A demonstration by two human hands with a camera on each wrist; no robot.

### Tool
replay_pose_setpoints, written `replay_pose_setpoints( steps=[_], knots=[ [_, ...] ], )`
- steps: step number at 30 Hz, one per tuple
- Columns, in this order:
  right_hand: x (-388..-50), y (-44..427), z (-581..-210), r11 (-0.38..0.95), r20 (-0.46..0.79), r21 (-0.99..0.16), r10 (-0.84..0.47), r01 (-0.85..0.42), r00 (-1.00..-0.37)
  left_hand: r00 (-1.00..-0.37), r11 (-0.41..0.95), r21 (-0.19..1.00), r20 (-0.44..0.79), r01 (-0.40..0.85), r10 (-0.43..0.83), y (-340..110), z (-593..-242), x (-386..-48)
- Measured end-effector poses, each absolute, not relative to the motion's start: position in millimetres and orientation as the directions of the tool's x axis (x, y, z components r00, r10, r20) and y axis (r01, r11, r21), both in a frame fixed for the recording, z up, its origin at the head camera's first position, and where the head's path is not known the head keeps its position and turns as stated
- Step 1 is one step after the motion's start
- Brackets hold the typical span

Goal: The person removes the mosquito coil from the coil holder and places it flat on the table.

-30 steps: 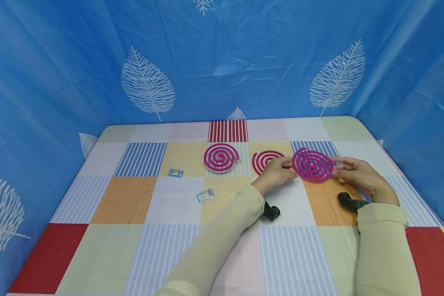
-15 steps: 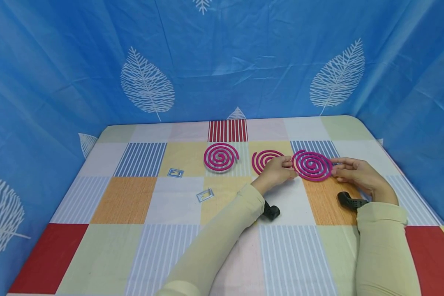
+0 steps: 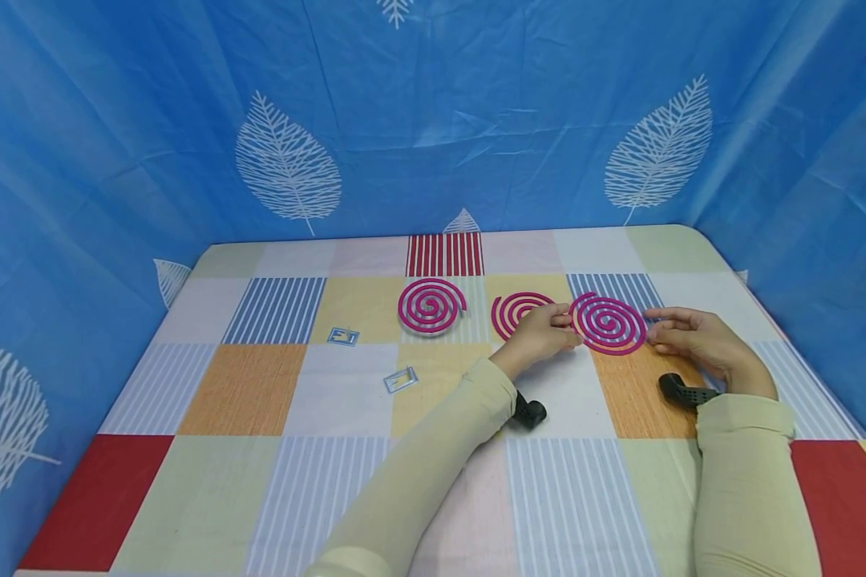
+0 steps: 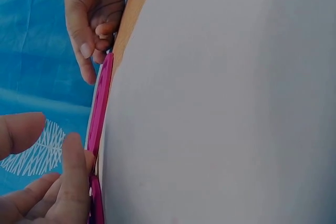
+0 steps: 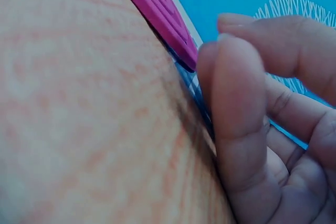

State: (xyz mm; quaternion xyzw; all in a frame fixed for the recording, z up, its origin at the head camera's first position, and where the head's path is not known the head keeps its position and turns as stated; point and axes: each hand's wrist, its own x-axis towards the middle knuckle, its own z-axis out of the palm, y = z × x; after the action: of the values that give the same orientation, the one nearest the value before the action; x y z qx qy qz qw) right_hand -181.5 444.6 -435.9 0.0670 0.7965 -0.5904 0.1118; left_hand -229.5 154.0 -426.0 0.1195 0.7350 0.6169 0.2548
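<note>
We find left hand [image 3: 537, 340], right hand [image 3: 707, 346] relaxed, released. Between them, magenta coil [image 3: 609, 324] lies flat; left-hand contact we cannot tell. Behind left hand, 2nd coil [image 3: 518, 315]. Farther left of grip, 3rd coil [image 3: 430, 307], then 2 metal pieces [image 3: 401, 381].

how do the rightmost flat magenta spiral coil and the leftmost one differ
In the head view, the rightmost magenta spiral coil has its outer end at upper left, the leftmost magenta spiral coil at right. The rightmost lies between the left hand and right hand; the leftmost lies apart from both. Both share colour and flat spiral shape.
</note>
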Motion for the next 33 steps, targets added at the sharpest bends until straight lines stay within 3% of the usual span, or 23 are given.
replay_pose_setpoints(
  steps=[11, 20, 28, 33],
  knots=[
    [-187.0, 435.5, -422.3, 0.424, -0.236, -0.883, -0.029, 0.202, -0.971, -0.858, 0.14, 0.987, -0.144, -0.085, 0.494, 151.3, -424.0, -230.4],
    [-186.7, 429.4, -411.2, 0.31, -0.106, -0.946, -0.017, 0.096, -0.994, -0.874, 0.153, 0.988, -0.063, 0.012, 0.482, 149.1, -417.5, -228.5],
    [-185.8, 421.3, -405.7, -0.029, 0.085, -0.996, -0.067, -0.083, -0.994, -0.868, 0.091, 0.995, -0.004, 0.047, 0.497, 144.3, -408.3, -225.7],
    [-187.5, 414.7, -402.2, -0.084, 0.201, -0.977, -0.089, -0.194, -0.976, -0.863, 0.078, 0.995, 0.021, 0.069, 0.504, 140.8, -406.0, -225.6]
  ],
)
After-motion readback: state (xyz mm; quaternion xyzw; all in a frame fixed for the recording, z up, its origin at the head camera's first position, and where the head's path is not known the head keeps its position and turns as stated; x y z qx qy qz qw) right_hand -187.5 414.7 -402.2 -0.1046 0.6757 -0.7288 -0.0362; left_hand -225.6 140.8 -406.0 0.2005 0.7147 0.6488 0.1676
